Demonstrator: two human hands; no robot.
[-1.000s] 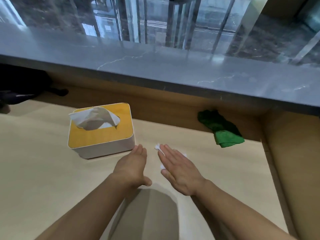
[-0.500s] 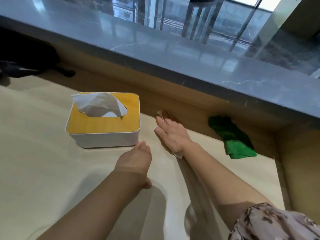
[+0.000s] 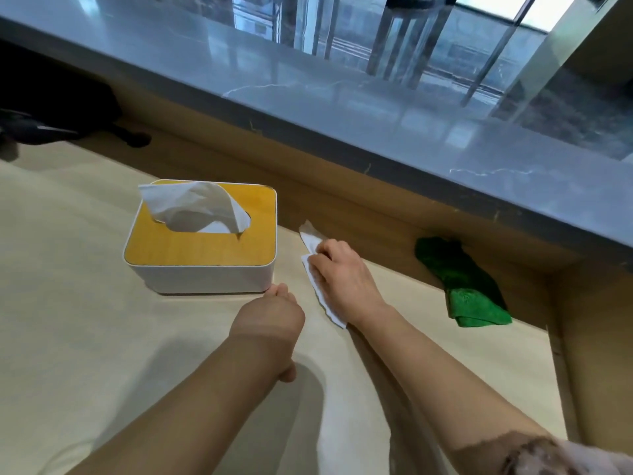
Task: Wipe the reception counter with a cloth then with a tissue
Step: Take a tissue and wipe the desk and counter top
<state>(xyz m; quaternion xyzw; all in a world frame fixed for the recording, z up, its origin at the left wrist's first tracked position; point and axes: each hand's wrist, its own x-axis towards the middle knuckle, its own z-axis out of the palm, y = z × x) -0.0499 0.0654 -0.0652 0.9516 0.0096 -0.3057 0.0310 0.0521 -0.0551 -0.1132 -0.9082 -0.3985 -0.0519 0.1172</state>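
Observation:
My right hand [image 3: 342,279] lies palm down on a white tissue [image 3: 312,250], pressing it flat against the pale wooden counter [image 3: 85,320] just right of the tissue box. Most of the tissue is hidden under the palm; its edges stick out at the fingertips and near the wrist. My left hand [image 3: 270,320] rests on the counter in front of the box's near right corner, fingers together, holding nothing. A crumpled green cloth [image 3: 460,286] lies at the back right, against the wooden wall, apart from both hands.
A white tissue box [image 3: 202,272] with a yellow wooden lid and a tissue poking out stands left of my hands. A raised grey marble ledge [image 3: 342,108] runs along the back. Dark objects [image 3: 41,128] sit at the far left. A wooden side wall [image 3: 596,354] closes the right.
My right hand has slid the tissue from in front of me toward the back wall and then a little nearer again, and my view has tilted. My left hand stays near the box.

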